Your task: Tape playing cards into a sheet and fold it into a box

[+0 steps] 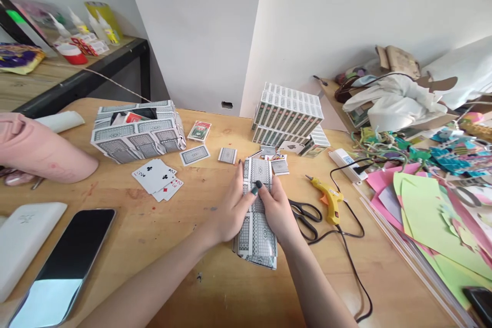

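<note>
Between my hands is a long box covered in playing cards (pixel 258 230), their grey patterned backs facing up. My left hand (pixel 234 202) wraps its left side, and my right hand (pixel 280 205) grips its right side. Both thumbs press on the top face near the middle. Just beyond the box lie a folded card (pixel 227 155) and another folded card (pixel 280 166). Black-handled scissors (pixel 305 215) rest by my right wrist, partly hidden by it. A yellow glue gun (pixel 327 199) lies farther right.
A larger card-covered box (pixel 138 133) stands back left, near loose playing cards (pixel 157 178). Stacked card packs (pixel 286 113) stand at the back. A phone (pixel 69 261) and pink bottle (pixel 46 148) are left. The glue gun's cord (pixel 355 271) trails right, beside coloured paper (pixel 438 215).
</note>
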### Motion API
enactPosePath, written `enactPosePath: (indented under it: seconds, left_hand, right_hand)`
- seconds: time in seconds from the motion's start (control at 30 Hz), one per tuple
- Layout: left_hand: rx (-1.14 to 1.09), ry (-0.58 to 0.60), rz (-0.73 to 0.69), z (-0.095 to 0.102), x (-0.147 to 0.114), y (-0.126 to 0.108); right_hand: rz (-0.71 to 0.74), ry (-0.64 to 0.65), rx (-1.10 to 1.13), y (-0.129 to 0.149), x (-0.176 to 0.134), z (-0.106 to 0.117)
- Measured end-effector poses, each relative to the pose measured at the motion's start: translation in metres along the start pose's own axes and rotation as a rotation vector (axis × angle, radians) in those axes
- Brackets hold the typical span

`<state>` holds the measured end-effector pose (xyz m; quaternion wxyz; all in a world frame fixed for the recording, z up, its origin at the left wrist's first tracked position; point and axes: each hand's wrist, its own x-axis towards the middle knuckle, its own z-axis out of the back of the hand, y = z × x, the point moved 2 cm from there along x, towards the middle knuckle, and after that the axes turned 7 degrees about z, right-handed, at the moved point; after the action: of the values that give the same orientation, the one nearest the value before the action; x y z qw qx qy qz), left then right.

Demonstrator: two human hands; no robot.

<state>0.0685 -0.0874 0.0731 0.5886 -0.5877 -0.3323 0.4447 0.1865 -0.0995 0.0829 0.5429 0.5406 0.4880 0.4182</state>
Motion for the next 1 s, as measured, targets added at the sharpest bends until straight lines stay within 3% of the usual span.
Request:
enactPosePath:
  seconds: [0.1,0.17,0.27,0.37,0.5,0.67,0.83,1.0]
  left_hand:
    - [0.069,0.017,0.025,-0.002,0.0,-0.002]
    - [0.099,0.006,0.027,-0.002,0.001,-0.002]
    - [0.115,-0.004,0.041,0.0,0.003,-0.002]
    - [0.125,-0.019,0.047,0.002,0.005,-0.005]
    - [0.052,-0.041,0.043,0.0,0.003,-0.007]
    - [-0.081,0.016,-0.017,0.001,-0.018,-0.001]
    - [0.011,-0.007,-0.051,0.014,-0.037,0.014]
    - [0.104,-0.03,-0.076,0.019,-0.038,0.017]
  right_hand:
    - [0.014,-0.051,-0.037,0.002,0.002,0.001]
    - [-0.073,-0.047,0.051,0.004,0.002,0.003]
    - [-0.241,0.0,0.285,0.009,-0.009,0.007]
    - [-0.317,0.115,0.402,0.016,-0.03,0.009]
    - [-0.254,0.155,0.368,0.016,-0.049,0.009]
    - [-0.175,0.128,0.437,0.008,-0.038,0.003]
    - [-0.163,0.177,0.512,0.004,-0.028,-0.011]
    - [-0.163,0.166,0.489,0.002,-0.028,-0.018]
